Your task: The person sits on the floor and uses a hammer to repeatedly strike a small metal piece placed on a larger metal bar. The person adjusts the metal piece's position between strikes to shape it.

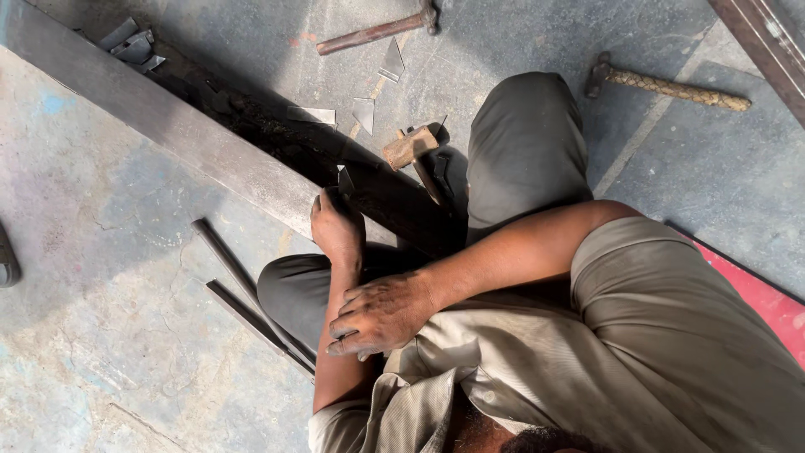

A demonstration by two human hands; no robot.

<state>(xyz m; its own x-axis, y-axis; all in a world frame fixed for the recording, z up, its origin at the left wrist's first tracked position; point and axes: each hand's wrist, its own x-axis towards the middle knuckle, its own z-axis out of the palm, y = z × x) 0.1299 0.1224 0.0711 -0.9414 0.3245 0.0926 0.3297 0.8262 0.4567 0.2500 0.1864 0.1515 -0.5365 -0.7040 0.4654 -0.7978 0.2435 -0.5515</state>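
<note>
Grey steel beam (168, 126) touched by one of the hands (337, 225).

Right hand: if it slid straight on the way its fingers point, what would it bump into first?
The right hand already rests on the left forearm, so it meets that first. Past the arm, its fingers point towards the thin metal bars on the floor, which probably lie lower down.

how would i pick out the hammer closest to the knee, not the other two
Start at the long steel beam crossing the floor and follow it to the bent knee. Just left of the knee lies a hammer. Unlike the two long-handled ones higher up, it shows a blocky head and a short dark handle.
</note>
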